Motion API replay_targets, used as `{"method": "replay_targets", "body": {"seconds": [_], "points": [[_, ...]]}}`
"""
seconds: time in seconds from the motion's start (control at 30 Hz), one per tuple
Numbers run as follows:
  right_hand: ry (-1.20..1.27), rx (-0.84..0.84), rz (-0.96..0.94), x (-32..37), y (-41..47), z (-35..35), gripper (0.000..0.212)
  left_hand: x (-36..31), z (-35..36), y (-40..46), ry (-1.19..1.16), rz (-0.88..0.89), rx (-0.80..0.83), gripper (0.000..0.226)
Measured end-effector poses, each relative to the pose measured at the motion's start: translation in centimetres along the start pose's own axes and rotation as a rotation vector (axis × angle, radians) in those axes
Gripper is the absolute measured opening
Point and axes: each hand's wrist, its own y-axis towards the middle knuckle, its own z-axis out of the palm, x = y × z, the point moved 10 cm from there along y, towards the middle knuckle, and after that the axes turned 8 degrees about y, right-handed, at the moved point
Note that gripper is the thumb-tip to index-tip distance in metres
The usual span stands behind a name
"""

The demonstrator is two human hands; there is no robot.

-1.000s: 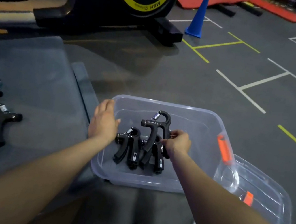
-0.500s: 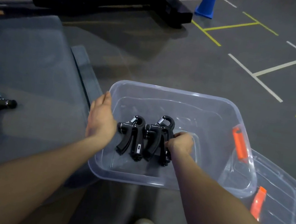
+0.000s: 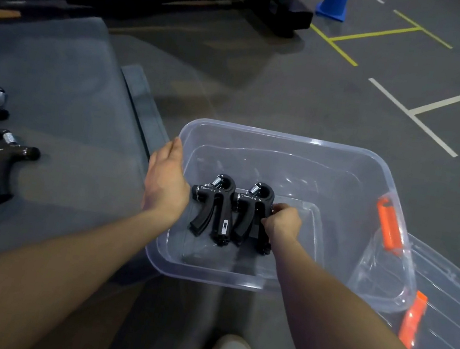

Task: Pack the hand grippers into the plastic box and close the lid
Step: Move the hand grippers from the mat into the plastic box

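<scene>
head view: two hand grippers lying side by side inside the clear plastic box on the floor. right hand gripping the right one. left hand resting flat-fingered against the box's left wall. lid lying beside the box, off.

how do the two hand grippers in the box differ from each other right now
The left gripper lies free beside the left hand, untouched; the right gripper is held by the right hand. The left one's handles show fully; the right one's are partly hidden. Both are black, with springs on top, lying in the plastic box.
</scene>
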Motion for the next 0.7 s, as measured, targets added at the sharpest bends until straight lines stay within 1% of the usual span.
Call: {"method": "replay_targets", "body": {"seconds": [0.1, 0.2, 0.3, 0.37, 0.47, 0.6, 0.7], "points": [[-0.002, 0.027, -0.053, 1.0, -0.4, 0.2, 0.033, 0.1, 0.2, 0.3, 0.004, -0.008, 0.009, 0.06], [0.029, 0.079, -0.124, 3.1, -1.5, 0.7, 0.044, -0.2, 0.3, 0.7, -0.017, 0.001, 0.046, 0.061], [0.037, 0.14, -0.204, 6.7, -3.4, 1.7, 0.047, -0.4, -0.5, 1.4, -0.084, 0.021, 0.108, 0.051], [0.031, 0.178, -0.263, 9.6, -5.2, 2.7, 0.046, 0.2, -1.7, 1.7, -0.106, -0.014, 0.148, 0.048], [-0.008, 0.262, -0.379, 14.1, -9.0, 5.1, 0.044, 2.6, -4.9, 2.0, -0.088, -0.087, 0.155, 0.048], [-0.07, 0.396, -0.49, 18.5, -15.2, 9.2, 0.048, 7.5, -9.8, 1.1, -0.058, -0.161, 0.125, 0.047], [-0.143, 0.447, -0.571, 20.9, -19.7, 12.2, 0.045, 11.8, -13.4, 0.0, -0.009, -0.213, 0.103, 0.047]]}}
